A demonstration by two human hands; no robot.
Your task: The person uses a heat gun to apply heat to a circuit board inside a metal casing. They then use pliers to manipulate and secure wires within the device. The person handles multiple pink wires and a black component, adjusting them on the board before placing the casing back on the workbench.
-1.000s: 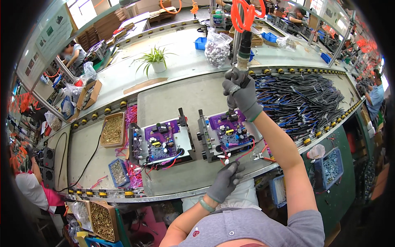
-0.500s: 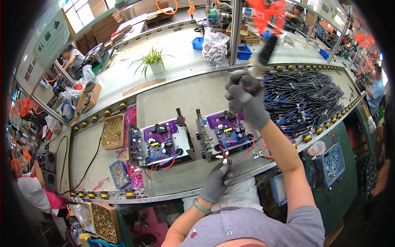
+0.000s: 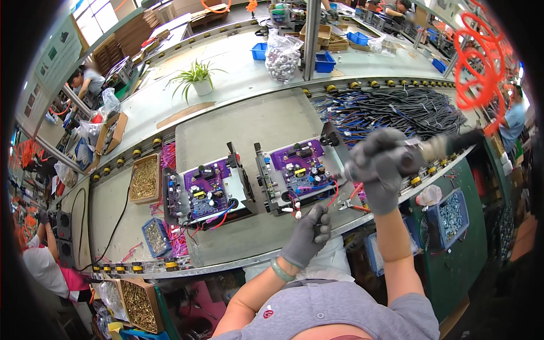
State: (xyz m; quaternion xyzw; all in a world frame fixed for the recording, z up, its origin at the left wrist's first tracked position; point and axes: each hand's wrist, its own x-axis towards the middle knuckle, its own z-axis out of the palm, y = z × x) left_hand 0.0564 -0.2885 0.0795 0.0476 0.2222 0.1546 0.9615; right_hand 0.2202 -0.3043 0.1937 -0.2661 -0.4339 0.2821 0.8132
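Busy workshop, grey desk [image 3: 226,124]: our right hand [image 3: 378,170] is wrapped around the power driver [image 3: 435,148], just right of the nearer purple-board unit [image 3: 289,161]. We'd steady the driver squarely, wires clear. Our left hand [image 3: 309,235] curls below that unit, near white connectors [image 3: 298,215]; can't tell if it's gripping.

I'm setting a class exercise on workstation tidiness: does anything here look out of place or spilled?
Mildly: pink wires sprawl untidily beside the left-hand blue bin, a few strays to its left. A potted spider plant on the far bench seems odd among electronics. No damage is apparent on either purple circuit board.
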